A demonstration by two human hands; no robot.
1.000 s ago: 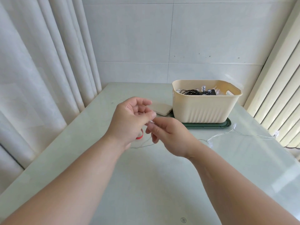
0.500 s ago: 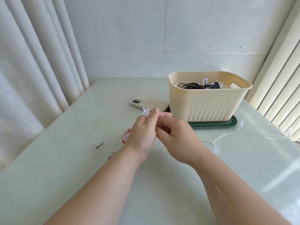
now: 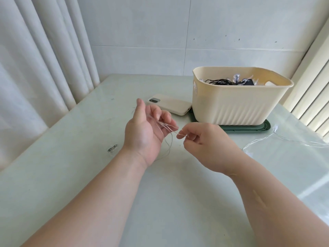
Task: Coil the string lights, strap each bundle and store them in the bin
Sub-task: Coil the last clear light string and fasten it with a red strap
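Wire string lights [image 3: 171, 138] were looped round the curled fingers of the left hand [image 3: 146, 131] and pinched between thumb and forefinger of the right hand [image 3: 203, 141], both in front of the cream bin [image 3: 240, 106].

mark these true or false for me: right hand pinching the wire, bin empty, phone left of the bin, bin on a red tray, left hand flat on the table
1. The right hand pinches the string-light wire. True.
2. The bin is empty. False: a black bundle lies inside.
3. The phone lies left of the bin. True.
4. The bin stands on a red tray. False: the tray is green.
5. The left hand lies flat on the table. False: it is held above it, palm up, wire loops in its grip.
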